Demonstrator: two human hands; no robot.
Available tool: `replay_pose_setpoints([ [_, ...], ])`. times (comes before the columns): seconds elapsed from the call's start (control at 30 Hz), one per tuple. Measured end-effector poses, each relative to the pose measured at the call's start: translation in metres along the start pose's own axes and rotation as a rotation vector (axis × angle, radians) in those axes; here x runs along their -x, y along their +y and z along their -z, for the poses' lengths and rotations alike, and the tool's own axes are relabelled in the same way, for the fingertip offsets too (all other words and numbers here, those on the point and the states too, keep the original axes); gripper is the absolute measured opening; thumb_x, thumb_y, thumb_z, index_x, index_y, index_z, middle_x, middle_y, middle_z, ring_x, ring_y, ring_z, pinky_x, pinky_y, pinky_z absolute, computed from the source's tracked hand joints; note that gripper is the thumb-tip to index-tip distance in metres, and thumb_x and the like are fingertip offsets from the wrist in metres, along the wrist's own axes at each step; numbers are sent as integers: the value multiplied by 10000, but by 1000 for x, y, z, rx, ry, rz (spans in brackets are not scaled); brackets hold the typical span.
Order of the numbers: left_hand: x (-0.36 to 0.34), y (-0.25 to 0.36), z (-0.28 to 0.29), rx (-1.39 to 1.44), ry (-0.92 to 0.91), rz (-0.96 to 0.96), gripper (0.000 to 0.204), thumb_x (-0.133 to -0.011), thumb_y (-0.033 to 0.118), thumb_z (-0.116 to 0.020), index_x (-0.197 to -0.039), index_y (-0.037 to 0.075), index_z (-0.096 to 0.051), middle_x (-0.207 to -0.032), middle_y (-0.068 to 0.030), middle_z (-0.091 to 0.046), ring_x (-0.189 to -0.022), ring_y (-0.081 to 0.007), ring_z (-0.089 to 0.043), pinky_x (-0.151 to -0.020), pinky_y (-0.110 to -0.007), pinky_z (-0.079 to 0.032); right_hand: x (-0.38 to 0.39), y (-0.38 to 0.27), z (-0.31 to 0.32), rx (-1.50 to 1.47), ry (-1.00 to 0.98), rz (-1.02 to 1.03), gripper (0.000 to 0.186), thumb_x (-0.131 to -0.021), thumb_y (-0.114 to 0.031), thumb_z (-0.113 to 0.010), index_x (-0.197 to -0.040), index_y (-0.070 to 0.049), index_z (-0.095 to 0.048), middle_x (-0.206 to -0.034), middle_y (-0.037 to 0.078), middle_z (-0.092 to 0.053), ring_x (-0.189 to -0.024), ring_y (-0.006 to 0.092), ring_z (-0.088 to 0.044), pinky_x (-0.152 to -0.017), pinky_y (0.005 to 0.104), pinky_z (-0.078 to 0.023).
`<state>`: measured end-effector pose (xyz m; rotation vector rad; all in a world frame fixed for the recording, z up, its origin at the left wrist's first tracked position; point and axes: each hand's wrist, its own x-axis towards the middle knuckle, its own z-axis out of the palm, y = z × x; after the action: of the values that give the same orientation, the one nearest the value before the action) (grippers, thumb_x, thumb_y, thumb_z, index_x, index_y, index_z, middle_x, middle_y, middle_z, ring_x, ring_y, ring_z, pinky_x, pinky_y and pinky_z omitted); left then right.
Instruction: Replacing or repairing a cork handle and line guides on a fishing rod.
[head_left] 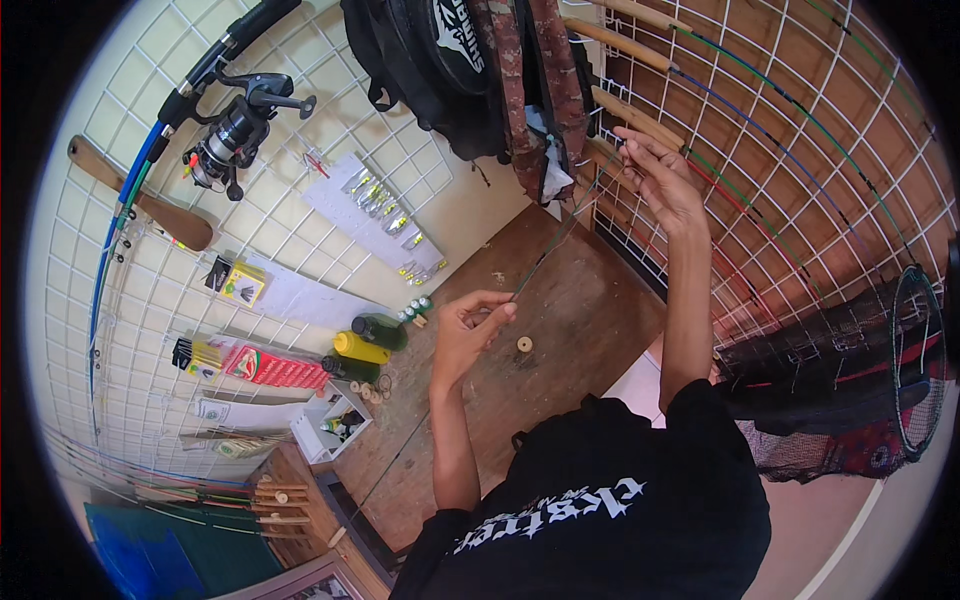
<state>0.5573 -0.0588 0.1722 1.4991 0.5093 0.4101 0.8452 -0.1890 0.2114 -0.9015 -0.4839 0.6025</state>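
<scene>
A slim dark-green fishing rod [545, 256] slants across the workbench, from the lower left up toward the right. My left hand [474, 328] is closed round its middle, thumb and fingers pinching the shaft. Higher and to the right, my right hand [660, 182] is raised with thumb and forefinger pinched together at the upper end of the rod's line. A tiny dark piece shows at those fingertips, too small to name. Below the rod, a pale cork ring [525, 344] lies on the brown wooden bench top [590, 300].
Bottles, including a yellow bottle [361, 347], stand along the bench's left edge beside a small white box [330, 422]. A spinning reel [232, 135] and tackle packets hang on the left wire grid. A black backpack [420, 70] hangs ahead; rods and a landing net [912, 370] are at right.
</scene>
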Motion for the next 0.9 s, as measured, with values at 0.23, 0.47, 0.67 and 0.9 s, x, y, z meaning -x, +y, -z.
replay_pose_setpoints([
  [0.23, 0, -2, 1, -29, 15, -14, 194, -828, 126, -688, -977, 7, -659, -705, -15, -635, -493, -4, -435, -423, -165, -303, -5, 0, 8, 58, -24, -12, 190, -859, -129, -652, -1019, -26, -642, -884, 16, -627, -804, 74, -568, -726, 209, -475],
  [0.47, 0, 2, -2, -28, 22, -4, 191, -831, 136, -687, -973, 12, -658, -707, -13, -632, -492, -5, -438, -419, -166, -300, -7, 2, 8, 380, 1, 172, 163, -858, -147, -654, -979, -40, -641, -858, 17, -630, -819, 73, -564, -744, 215, -450],
  [0.67, 0, -2, -1, -14, 15, 22, 201, -836, 146, -679, -974, 3, -647, -755, -28, -642, -487, -5, -423, -415, -161, -292, -6, -11, 7, 383, 185, 341, 150, -873, -149, -632, -961, -28, -626, -886, 59, -652, -819, 97, -582, -788, 243, -440],
  [0.9, -9, -22, 3, -102, 45, 18, 206, -842, 164, -673, -971, 5, -649, -726, -19, -627, -478, -22, -440, -407, -170, -334, 26, -17, -20, 365, 128, 613, 109, -896, -69, -580, -953, 23, -589, -873, 88, -649, -836, 129, -615, -798, 265, -474],
])
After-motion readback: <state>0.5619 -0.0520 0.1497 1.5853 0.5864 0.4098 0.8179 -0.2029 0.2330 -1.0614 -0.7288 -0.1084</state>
